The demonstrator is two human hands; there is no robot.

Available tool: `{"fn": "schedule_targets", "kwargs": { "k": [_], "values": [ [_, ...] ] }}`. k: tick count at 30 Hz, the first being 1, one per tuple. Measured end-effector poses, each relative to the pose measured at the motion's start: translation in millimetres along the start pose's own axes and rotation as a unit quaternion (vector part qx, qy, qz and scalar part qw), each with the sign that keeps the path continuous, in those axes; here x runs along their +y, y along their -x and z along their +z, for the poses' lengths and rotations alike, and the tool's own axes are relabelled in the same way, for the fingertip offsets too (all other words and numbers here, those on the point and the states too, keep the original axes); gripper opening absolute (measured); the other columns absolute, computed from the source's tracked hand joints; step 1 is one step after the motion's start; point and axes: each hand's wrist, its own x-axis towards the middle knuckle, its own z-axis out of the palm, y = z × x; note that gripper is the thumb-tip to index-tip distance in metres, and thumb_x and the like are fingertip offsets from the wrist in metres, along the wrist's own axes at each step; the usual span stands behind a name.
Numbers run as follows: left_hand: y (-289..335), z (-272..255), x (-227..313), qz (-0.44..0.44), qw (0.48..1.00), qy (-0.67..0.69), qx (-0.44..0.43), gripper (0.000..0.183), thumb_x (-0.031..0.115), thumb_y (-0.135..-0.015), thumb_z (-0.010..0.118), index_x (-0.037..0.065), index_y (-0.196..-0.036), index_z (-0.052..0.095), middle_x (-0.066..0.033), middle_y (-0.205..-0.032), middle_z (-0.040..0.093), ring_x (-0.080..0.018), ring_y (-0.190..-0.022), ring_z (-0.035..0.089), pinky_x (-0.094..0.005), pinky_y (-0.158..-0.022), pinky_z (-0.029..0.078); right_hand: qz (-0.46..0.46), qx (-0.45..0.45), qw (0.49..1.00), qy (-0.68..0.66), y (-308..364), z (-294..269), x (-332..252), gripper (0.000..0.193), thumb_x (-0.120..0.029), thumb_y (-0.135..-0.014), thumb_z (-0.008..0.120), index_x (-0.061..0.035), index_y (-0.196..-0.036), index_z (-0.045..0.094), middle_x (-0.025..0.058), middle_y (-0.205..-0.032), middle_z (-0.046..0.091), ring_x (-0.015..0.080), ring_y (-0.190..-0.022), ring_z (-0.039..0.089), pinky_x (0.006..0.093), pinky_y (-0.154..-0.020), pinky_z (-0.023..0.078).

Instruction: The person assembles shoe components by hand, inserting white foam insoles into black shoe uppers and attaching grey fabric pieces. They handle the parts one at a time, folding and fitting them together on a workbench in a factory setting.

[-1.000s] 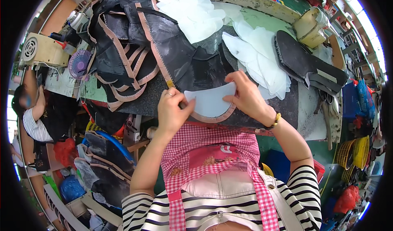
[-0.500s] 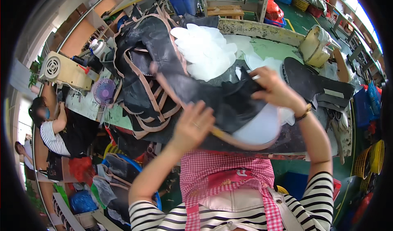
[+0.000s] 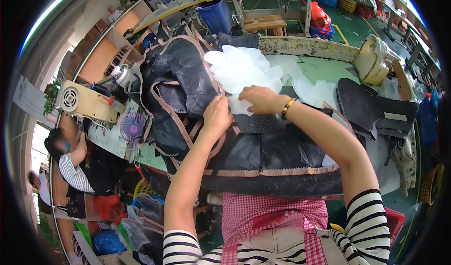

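A black, leather-like panel with beige edging (image 3: 239, 153) lies spread along the front of the bench before me. Just beyond it, my left hand (image 3: 217, 116) is closed next to the pile of black pieces; what it pinches is hidden. My right hand (image 3: 264, 99) has its fingers curled on a thin white rounded sheet (image 3: 238, 106) at the near edge of the white pile (image 3: 246, 67). More black pieces with beige edging (image 3: 181, 61) are heaped to the left of the white sheets.
Flat black pieces (image 3: 361, 100) lie at the right. A purple fan (image 3: 132, 127) and a beige machine (image 3: 87, 100) stand on the left, where a person (image 3: 77, 164) works. A cream-coloured block-like container (image 3: 372, 58) stands at the back right corner, and a blue bin (image 3: 216, 16) behind the bench.
The black panel was held up and tilted between my hands; now it lies flat on the bench. Both hands have moved away from me, the right leftward to the white sheets.
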Motion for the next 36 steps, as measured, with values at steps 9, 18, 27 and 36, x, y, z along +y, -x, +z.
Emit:
{"fn": "schedule_targets", "kwargs": {
  "k": [9, 18, 27, 36],
  "values": [
    [-3.0, -3.8, 2.5, -0.008, 0.999, 0.038, 0.000, 0.035, 0.009, -0.065, 0.076, 0.003, -0.095, 0.060, -0.0136, -0.088, 0.062, -0.0345, -0.084, 0.063, -0.0440, -0.072, 0.050, 0.009, -0.044, 0.973, 0.226, -27.4, 16.3, -41.2, 0.051, -0.020, -0.064, 0.077, -0.0042, -0.110, 0.059, 0.0124, -0.103, 0.059, 0.0318, -0.093, 0.064, 0.0423, -0.073, 0.055],
    [15.9, 9.1, 2.5, 0.101, 0.990, 0.043, 0.084, 0.021, 0.009, -0.072, 0.074, 0.006, -0.092, 0.071, -0.0085, -0.088, 0.062, -0.0284, -0.081, 0.060, -0.0390, -0.069, 0.050, 0.091, 0.073, 0.993, 0.006, -8.7, -2.0, 4.2, 0.020, -0.019, -0.069, 0.067, 0.0002, -0.076, 0.068, 0.0196, -0.073, 0.068, 0.0317, -0.072, 0.069, 0.0405, -0.066, 0.055],
    [14.9, 8.2, 5.1, 0.036, 0.994, 0.079, 0.067, 0.011, 0.011, -0.078, 0.066, 0.007, -0.086, 0.060, -0.0149, -0.079, 0.066, -0.0350, -0.079, 0.064, -0.0456, -0.068, 0.050, 0.078, 0.078, 0.993, -0.044, 33.4, -28.9, -6.2, 0.039, -0.035, -0.076, 0.074, -0.0024, -0.095, 0.066, 0.0160, -0.093, 0.066, 0.0302, -0.088, 0.065, 0.0361, -0.077, 0.053],
    [15.7, 23.3, -8.3, 0.068, 0.980, 0.167, 0.085, 0.021, 0.001, -0.086, 0.052, 0.001, -0.104, 0.042, -0.0244, -0.082, 0.064, -0.0436, -0.078, 0.063, -0.0524, -0.067, 0.048, 0.069, 0.016, 0.952, 0.299, -9.0, 27.6, -12.2, 0.035, -0.030, -0.072, 0.075, -0.0014, -0.091, 0.064, 0.0164, -0.092, 0.064, 0.0288, -0.080, 0.069, 0.0381, -0.069, 0.055]
  ]
}}
